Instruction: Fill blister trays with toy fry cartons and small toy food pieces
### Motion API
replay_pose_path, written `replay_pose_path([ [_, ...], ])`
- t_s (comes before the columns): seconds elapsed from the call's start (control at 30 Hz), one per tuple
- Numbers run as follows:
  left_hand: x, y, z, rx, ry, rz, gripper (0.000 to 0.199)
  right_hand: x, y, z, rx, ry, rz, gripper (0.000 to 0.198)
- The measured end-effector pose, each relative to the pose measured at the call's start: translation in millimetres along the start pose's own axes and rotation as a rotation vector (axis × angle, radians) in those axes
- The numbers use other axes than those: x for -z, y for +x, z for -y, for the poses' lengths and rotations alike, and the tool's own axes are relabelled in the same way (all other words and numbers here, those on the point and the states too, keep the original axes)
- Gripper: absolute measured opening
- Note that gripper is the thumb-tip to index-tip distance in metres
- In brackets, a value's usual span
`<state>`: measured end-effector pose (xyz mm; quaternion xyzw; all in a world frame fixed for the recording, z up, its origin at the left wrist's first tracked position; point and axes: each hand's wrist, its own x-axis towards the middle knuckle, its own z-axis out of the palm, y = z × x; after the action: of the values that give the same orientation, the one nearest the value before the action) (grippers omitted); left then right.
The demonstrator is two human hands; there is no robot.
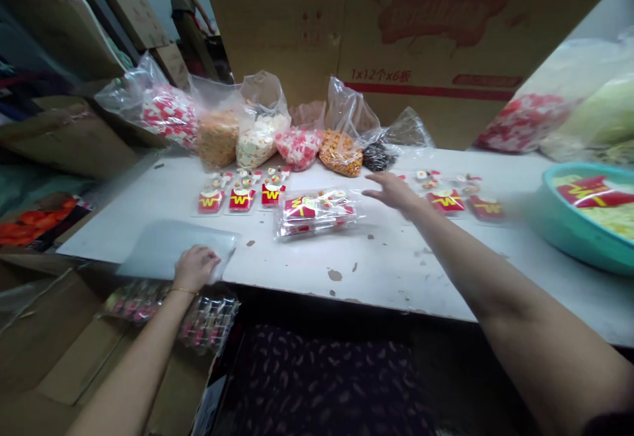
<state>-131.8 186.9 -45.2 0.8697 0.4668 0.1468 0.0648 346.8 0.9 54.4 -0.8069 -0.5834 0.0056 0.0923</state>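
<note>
My left hand [196,265] is at the table's front edge, its fingers curled on the near right corner of a flat stack of clear plastic bags [163,244]. Reaching across the table, my right hand [391,190] has thumb and fingers apart with nothing between them. Left of it lies a clear bag of stacked red-and-yellow packs [317,213]. Several small packs with a yellow W, such as one red pack [242,199], lie in a row to the left. Past my right hand are more, including another red pack [446,202], partly hidden by my forearm.
Along the back stand open bags of small pieces: red-and-white [171,115], white [260,139], orange [341,152] and black [379,156]. A turquoise basin [564,218] sits at right. Below left, an open carton [54,337] holds bagged goods. A person [188,20] works behind.
</note>
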Motion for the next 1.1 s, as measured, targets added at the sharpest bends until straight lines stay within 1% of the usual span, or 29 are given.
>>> replay_pose_path([
  [0.03,2.0,0.8,-1.3,0.011,-0.003,-0.002,0.018,-0.5,-11.1,-16.5,-0.136,-0.067,0.033,0.047],
  [0.07,4.7,1.0,-4.2,0.023,-0.009,-0.01,0.018,-3.1,-22.8,-31.5,-0.234,-0.13,0.111,0.044],
  [0.1,8.0,0.2,-9.4,0.029,-0.02,-0.02,0.018,-7.5,-34.6,-44.0,-0.289,-0.187,0.194,0.042],
  [0.13,11.8,-1.7,-17.5,0.024,-0.039,-0.029,0.017,-13.1,-46.4,-53.4,-0.289,-0.228,0.246,0.041],
  [0.17,15.4,-4.8,-28.7,0.003,-0.07,-0.032,0.017,-19.2,-57.8,-59.1,-0.27,-0.257,0.267,0.041],
  [0.23,20.4,-14.1,-60.7,-0.091,-0.162,0.0,0.015,-29.8,-79.4,-59.3,-0.216,-0.294,0.216,0.042],
  [0.3,19.4,-25.3,-102.5,-0.216,-0.274,0.063,0.014,-35.7,-99.7,-45.7,-0.204,-0.316,0.169,0.042],
  [0.33,16.2,-30.2,-125.2,-0.276,-0.319,0.089,0.013,-36.7,-109.4,-34.6,-0.209,-0.321,0.171,0.042],
  [0.4,5.1,-36.9,-170.2,-0.37,-0.396,0.132,0.012,-36.4,-127.4,-6.7,-0.207,-0.309,0.211,0.039],
  [0.47,-9.8,-38.2,-210.6,-0.427,-0.437,0.158,0.012,-35.5,-142.0,23.3,-0.162,-0.265,0.235,0.035],
  [0.53,-25.6,-35.2,-242.9,-0.468,-0.457,0.175,0.012,-34.3,-152.1,47.1,-0.1,-0.202,0.234,0.034],
  [0.6,-39.5,-30.5,-264.3,-0.512,-0.47,0.193,0.011,-30.7,-158.2,56.7,-0.047,-0.121,0.203,0.034],
  [0.63,-45.2,-28.2,-270.3,-0.533,-0.47,0.2,0.009,-27.5,-160.4,54.8,-0.031,-0.077,0.182,0.035],
  [0.7,-53.3,-24.0,-273.9,-0.564,-0.448,0.21,0.006,-18.3,-163.7,38.4,-0.011,0.009,0.149,0.04],
  [0.77,-57.0,-20.2,-269.6,-0.588,-0.398,0.221,0.017,-8.5,-165.4,10.8,-0.002,0.061,0.156,0.056],
  [0.83,-57.5,-16.8,-263.1,-0.629,-0.356,0.24,0.027,-2.2,-164.9,-18.1,-0.016,0.054,0.237,0.08],
  [0.9,-56.6,-14.2,-258.8,-0.688,-0.349,0.264,0.021,-1.8,-163.2,-39.0,-0.047,-0.004,0.367,0.101],
  [0.93,-56.1,-13.3,-257.9,-0.712,-0.356,0.272,0.015,-3.4,-162.4,-45.0,-0.058,-0.039,0.419,0.105],
  [0.97,-55.8,-12.9,-257.8,-0.727,-0.365,0.279,0.009,-5.7,-162.2,-48.1,-0.06,-0.07,0.446,0.106],
  [1.0,-55.8,-12.8,-258.3,-0.735,-0.372,0.282,0.008,-8.2,-162.7,-48.6,-0.054,-0.094,0.447,0.104],
  [1.1,-57.3,-14.8,-261.5,-0.718,-0.392,0.271,0.013,-13.3,-169.4,-40.3,-0.031,-0.139,0.355,0.093],
])
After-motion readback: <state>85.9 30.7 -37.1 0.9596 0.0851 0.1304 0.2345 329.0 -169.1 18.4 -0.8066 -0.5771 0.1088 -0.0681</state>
